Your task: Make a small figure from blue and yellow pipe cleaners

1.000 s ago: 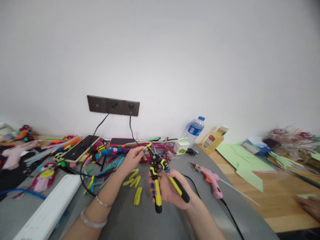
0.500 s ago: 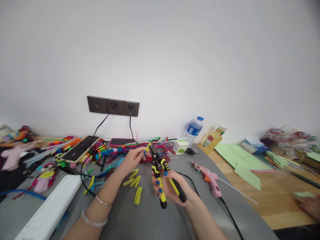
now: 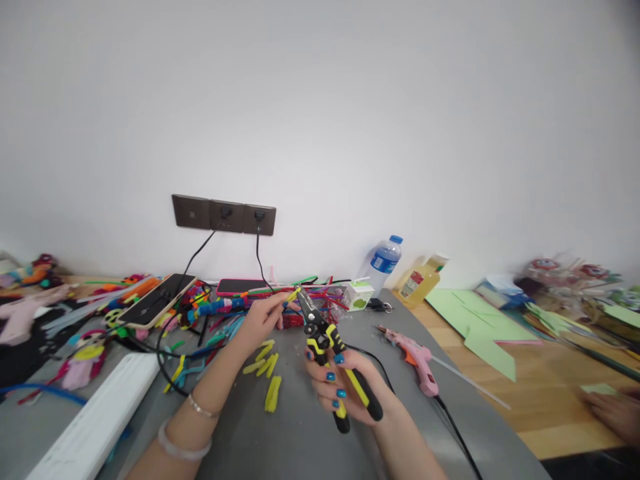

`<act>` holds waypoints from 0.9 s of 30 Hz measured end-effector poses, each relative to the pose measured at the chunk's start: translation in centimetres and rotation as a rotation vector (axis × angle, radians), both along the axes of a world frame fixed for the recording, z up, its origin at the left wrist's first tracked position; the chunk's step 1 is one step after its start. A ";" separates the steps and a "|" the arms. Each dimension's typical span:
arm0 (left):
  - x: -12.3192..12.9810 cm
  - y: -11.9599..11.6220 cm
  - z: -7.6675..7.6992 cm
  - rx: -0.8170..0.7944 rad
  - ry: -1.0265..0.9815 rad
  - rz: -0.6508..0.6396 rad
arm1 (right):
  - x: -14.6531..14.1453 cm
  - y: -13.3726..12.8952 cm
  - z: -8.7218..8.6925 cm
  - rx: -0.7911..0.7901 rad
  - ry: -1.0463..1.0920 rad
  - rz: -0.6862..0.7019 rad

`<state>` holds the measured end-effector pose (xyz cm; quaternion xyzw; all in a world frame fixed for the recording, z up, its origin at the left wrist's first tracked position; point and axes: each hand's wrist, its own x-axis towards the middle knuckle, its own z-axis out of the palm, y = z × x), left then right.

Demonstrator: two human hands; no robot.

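My right hand (image 3: 345, 387) is wrapped round the yellow-and-black handles of a pair of wire strippers (image 3: 316, 327), whose dark jaws point up and away from me. Between thumb and fingers, my left hand (image 3: 267, 315) pinches a short yellow pipe cleaner piece (image 3: 293, 295), its end at the tips of the jaws. Whether the jaws touch it I cannot tell. Below the left hand several short cut yellow pieces (image 3: 269, 364) lie on the grey table (image 3: 295, 440), with a thicker yellow bundle (image 3: 272, 393) nearer to me.
A pink glue gun (image 3: 419, 363) with its cord lies to the right, near a bottle (image 3: 385, 260) and a small white box (image 3: 357, 295). Pipe cleaners and a phone (image 3: 159, 300) crowd the left. A white power strip (image 3: 97, 420) is front left. Another person's hand (image 3: 610, 413) shows at far right.
The handles of the wire strippers have come closer together as my right hand's fingers closed round them. The tool has tilted slightly. My left hand still holds the yellow piece at the jaws.
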<state>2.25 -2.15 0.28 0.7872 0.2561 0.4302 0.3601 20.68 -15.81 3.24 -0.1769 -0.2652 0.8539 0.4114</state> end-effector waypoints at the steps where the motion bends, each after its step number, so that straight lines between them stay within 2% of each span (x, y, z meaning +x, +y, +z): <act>1: 0.0 0.0 0.1 -0.004 0.011 -0.005 | -0.1 -0.1 -0.3 -0.002 -0.020 -0.019; 9: 0.0 -0.4 0.5 -0.056 0.079 -0.024 | -0.7 0.0 -2.4 0.012 -0.148 -0.131; 13: 0.0 -0.6 0.7 -0.086 0.126 -0.052 | -0.5 -0.1 -1.8 -0.013 -0.194 -0.175; 17: 0.1 -0.4 0.3 -0.141 0.111 -0.049 | 0.9 -0.1 -0.2 -0.022 -0.329 -0.282; 20: 0.4 0.0 -0.3 -0.230 0.027 -0.046 | 3.0 0.0 1.1 0.061 -0.731 -0.398; 21: 0.5 0.1 -0.5 -0.262 -0.003 -0.043 | 3.8 0.0 1.4 0.112 -0.951 -0.456; 23: 0.6 0.4 -0.8 -0.313 -0.039 -0.028 | 5.0 0.2 1.7 0.205 -1.417 -0.485; 25: 0.6 0.7 -1.0 -0.339 -0.056 -0.010 | 5.6 0.3 1.3 0.222 -1.776 -0.422; 27: 0.6 0.8 -1.1 -0.343 -0.059 0.001 | 5.6 0.5 0.2 0.203 -1.980 -0.339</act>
